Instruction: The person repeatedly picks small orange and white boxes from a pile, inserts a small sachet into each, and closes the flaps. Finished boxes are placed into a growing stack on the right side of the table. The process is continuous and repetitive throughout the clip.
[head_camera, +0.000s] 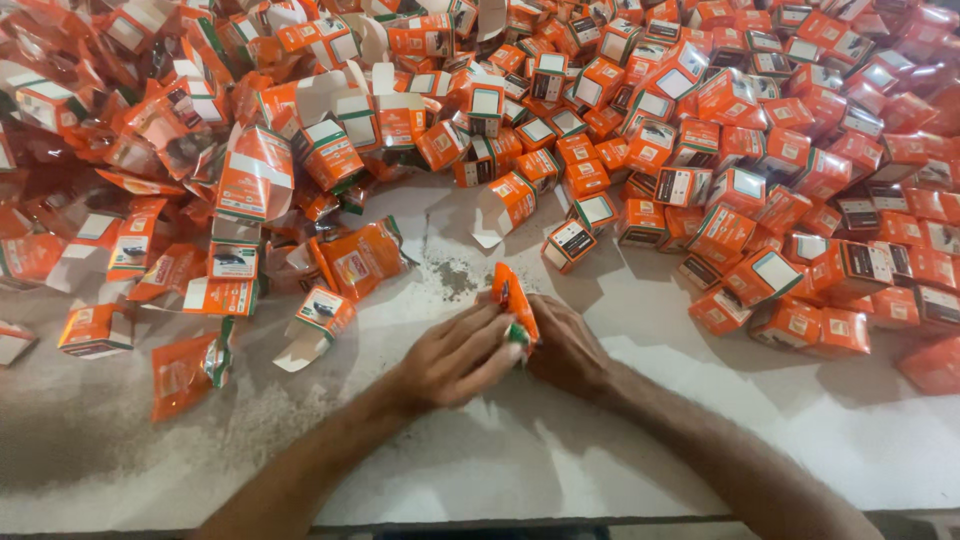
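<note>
Starting left: flat orange pouches (185, 372) and open, part-folded cartons (312, 322) lie loose on the white table (500, 470). Centre: left hand (455, 355) and right hand (565, 345), both closed on one orange sachet (515, 300), held upright above the table. Right: heap of closed boxes (790, 160), so prob. much already packed, plenty left. Fingertips behind sachet hidden; box count unclear.

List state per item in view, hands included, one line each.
Left hand: grip closed on the orange pouch.
Right hand: closed on the same pouch, touching the left.
Orange pouch: held upright between both hands, above the table.
Small orange boxes: heaped, mostly closed.
Open box: flap open, on its side.
Loose pouch: lying flat.
White table: dusted with powder.
</note>
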